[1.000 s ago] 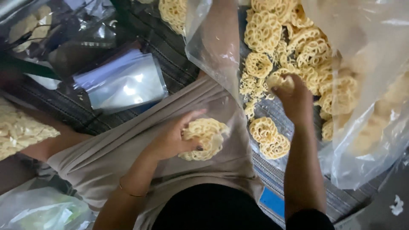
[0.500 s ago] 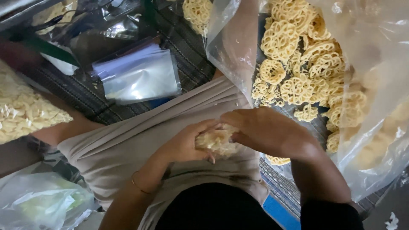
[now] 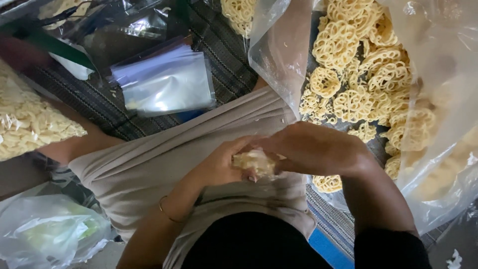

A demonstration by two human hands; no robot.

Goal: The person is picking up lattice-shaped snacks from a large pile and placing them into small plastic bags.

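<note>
Left hand (image 3: 219, 167): fingers curled, cupping a stack of rosette crackers (image 3: 254, 163) from below. Right hand (image 3: 313, 149): closed over the same stack from above.

Left hand (image 3: 219, 167) and right hand (image 3: 318, 149) meet mid-frame around crackers (image 3: 254, 163); cracker bag (image 3: 428, 99) upper right.

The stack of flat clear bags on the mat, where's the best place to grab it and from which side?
Judging by its pose, pinch the stack of clear bags at its lower right corner, coming from the lap side. It lies flat on the woven mat, that edge is bare and nearest, while crumpled plastic crowds the far side.
</note>
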